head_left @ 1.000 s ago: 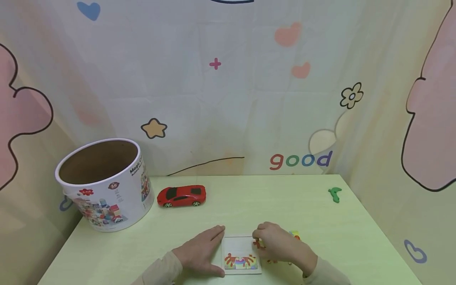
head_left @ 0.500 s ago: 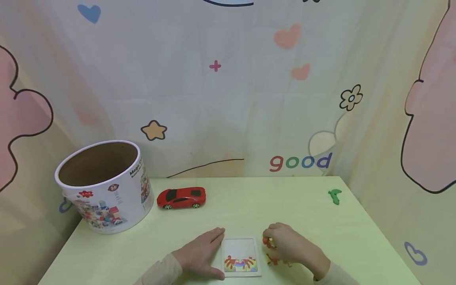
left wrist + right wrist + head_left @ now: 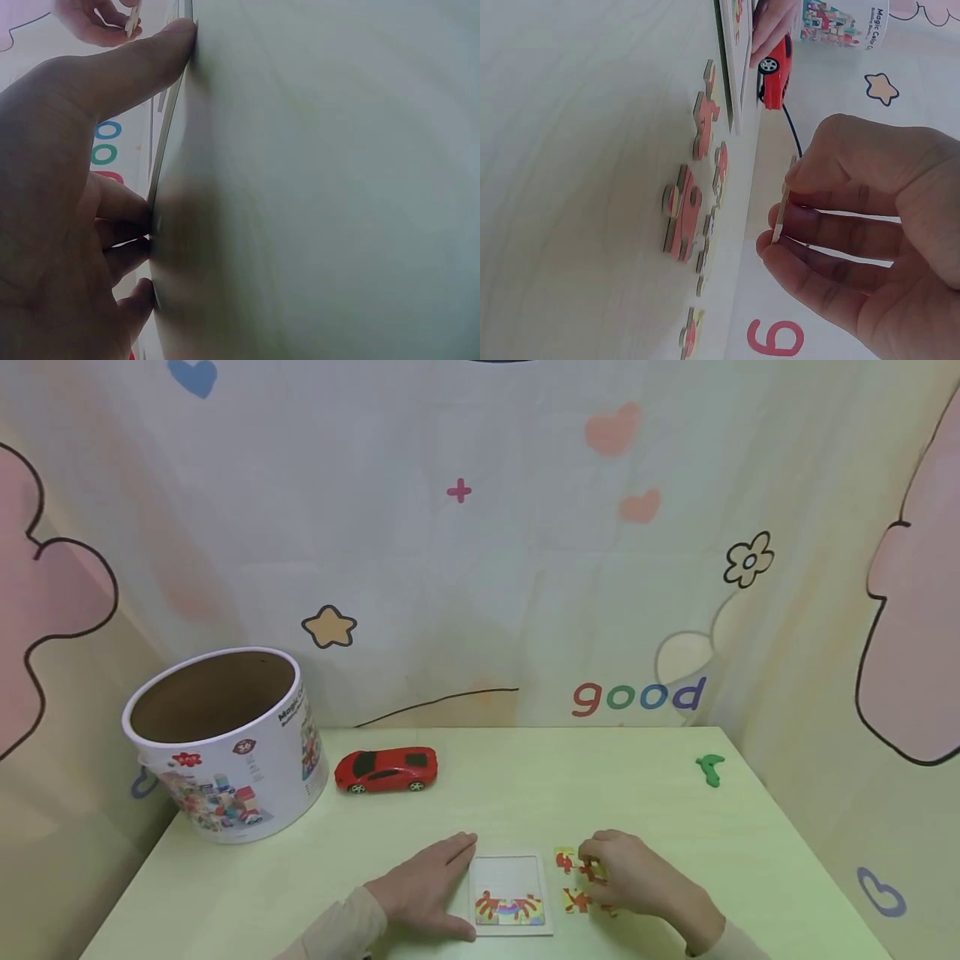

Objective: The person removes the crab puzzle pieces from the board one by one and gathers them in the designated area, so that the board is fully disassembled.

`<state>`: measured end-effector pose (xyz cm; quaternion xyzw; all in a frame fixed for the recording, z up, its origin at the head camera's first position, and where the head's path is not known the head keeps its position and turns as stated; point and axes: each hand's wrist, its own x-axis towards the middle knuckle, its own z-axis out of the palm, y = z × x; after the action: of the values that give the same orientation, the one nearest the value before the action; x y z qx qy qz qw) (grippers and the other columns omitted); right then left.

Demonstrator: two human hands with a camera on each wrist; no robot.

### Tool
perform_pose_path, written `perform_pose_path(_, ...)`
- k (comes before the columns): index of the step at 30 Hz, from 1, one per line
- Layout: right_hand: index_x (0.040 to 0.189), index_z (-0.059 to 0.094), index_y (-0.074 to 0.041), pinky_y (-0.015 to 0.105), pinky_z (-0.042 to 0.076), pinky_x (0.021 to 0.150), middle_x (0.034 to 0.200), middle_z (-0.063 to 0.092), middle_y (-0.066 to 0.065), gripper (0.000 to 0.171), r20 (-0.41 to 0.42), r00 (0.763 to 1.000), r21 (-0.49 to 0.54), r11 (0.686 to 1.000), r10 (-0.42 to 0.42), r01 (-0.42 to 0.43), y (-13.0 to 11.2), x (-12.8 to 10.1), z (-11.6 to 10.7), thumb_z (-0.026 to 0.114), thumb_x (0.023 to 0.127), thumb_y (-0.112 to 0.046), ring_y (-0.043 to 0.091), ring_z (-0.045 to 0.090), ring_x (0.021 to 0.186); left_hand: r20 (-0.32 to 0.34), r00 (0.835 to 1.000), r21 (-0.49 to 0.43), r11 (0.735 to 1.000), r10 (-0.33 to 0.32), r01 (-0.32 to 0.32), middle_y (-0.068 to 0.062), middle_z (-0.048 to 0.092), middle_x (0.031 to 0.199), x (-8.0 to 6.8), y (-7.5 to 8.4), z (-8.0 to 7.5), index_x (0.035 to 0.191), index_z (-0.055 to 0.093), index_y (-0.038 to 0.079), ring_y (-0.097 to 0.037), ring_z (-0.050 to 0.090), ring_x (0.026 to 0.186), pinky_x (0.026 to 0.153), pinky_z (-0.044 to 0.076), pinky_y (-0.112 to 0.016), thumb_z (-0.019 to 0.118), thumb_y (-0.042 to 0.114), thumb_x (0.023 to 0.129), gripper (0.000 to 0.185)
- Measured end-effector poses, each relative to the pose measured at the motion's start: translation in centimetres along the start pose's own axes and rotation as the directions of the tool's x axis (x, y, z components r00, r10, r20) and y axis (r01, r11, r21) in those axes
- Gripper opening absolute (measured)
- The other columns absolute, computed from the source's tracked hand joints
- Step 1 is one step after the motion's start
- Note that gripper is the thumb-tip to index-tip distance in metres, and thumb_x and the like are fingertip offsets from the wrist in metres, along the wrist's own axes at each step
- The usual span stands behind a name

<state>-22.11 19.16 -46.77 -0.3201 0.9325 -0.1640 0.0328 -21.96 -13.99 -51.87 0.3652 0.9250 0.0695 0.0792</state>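
Our right hand (image 3: 626, 872) pinches a puzzle piece (image 3: 782, 217) above loose pieces (image 3: 577, 901), right of the tray (image 3: 548, 906), well apart from the desk's (image 3: 525, 802) far edge; our left hand (image 3: 423, 887), spread, touches the tray's left edge. We seem to be choosing a piece; next likely calls for matching it to the fitted row (image 3: 509, 910).

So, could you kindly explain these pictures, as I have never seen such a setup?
There is no machine, just a person's bare hands. One camera sits on the head, looking forward and down; another on each wrist watches that hand's work. On the table are a partly filled puzzle tray, loose pieces, a red toy car, a small green object and a large tub. The left hand rests against the tray's left edge; the fingers of the right hand pinch a puzzle piece.
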Motion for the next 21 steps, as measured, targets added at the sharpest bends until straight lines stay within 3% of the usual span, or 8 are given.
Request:
perform_pose_path(5, 0.089, 0.068, -0.016, 0.019, 0.043, 0.061, 0.078, 0.055, -0.015, 0.020, -0.029, 0.999, -0.028, 0.999, 0.022, -0.023, 0.5, -0.6, -0.1, 0.072, 0.070, -0.012, 0.002, 0.045, 0.070, 0.006, 1.000, 0.012, 1.000, 0.008, -0.008, -0.010, 0.024, 0.160, 0.2, 0.0, -0.3, 0.152, 0.029, 0.001, -0.026, 0.027, 0.147, 0.118, 0.030, -0.037, 0.054, 0.080, 0.077, 0.111)
perform_pose_path(13, 0.096, 0.071, -0.012, 0.025, 0.048, 0.066, 0.079, 0.057, -0.015, 0.025, -0.032, 0.999, -0.062, 0.997, 0.041, -0.043, 0.7, -1.4, -0.5, 0.079, 0.073, -0.017, 0.004, 0.047, 0.076, 0.014, 1.000, -0.001, 1.000, 0.005, -0.005, -0.010, 0.023, 0.161, 0.2, -0.1, -0.2, 0.152, 0.028, 0.002, -0.026, 0.026, 0.147, 0.118, 0.029, -0.038, 0.055, 0.080, 0.077, 0.111)
perform_pose_path(21, 0.099, 0.071, -0.012, 0.025, 0.049, 0.068, 0.082, 0.057, -0.014, 0.025, -0.029, 0.996, -0.032, 0.996, 0.084, -0.085, 1.0, -2.1, -0.7, 0.076, 0.074, -0.015, 0.006, 0.049, 0.076, 0.007, 1.000, -0.007, 1.000, 0.013, -0.013, -0.011, 0.023, 0.161, -0.1, 0.0, -0.1, 0.152, 0.028, 0.001, -0.027, 0.026, 0.147, 0.118, 0.029, -0.038, 0.055, 0.079, 0.078, 0.111)
